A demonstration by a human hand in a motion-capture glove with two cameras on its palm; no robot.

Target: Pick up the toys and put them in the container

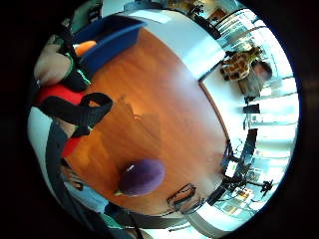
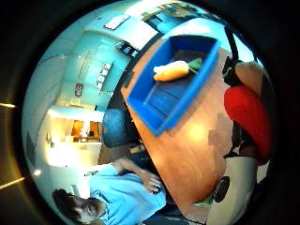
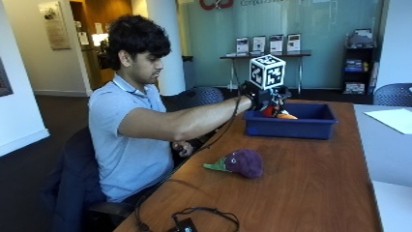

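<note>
Nearest the camera in the outside view, at the lower middle of the frame, a small black device (image 3: pixel 185 225) with a looping cable is lying on the wooden table (image 3: pixel 309 193). Just beyond it, near the frame's centre, a purple eggplant toy (image 3: pixel 239 162) with a green stem is resting on the bare wood, well apart from the blue container (image 3: pixel 289 126) sitting further back toward the upper right. A white sheet (image 3: pixel 391 118) is lying at the right edge.

The person is reaching across from the left, and the gloved right hand (image 3: pixel 265 102) is hovering over the container's near left rim, its fingers curling around a red toy (image 3: pixel 268 111). The glove is blocking most of that toy in the outside view; only a sliver of red is showing.

The thumb-side palm view is showing what the outside view hides: the red toy (image 2: pixel 247 119) filling the edge close to the palm, and an orange carrot toy (image 2: pixel 172 71) with green leaves already lying inside the container (image 2: pixel 161 121). The little-finger-side view is catching the eggplant toy (image 1: pixel 141 177) alone on the wood.
</note>
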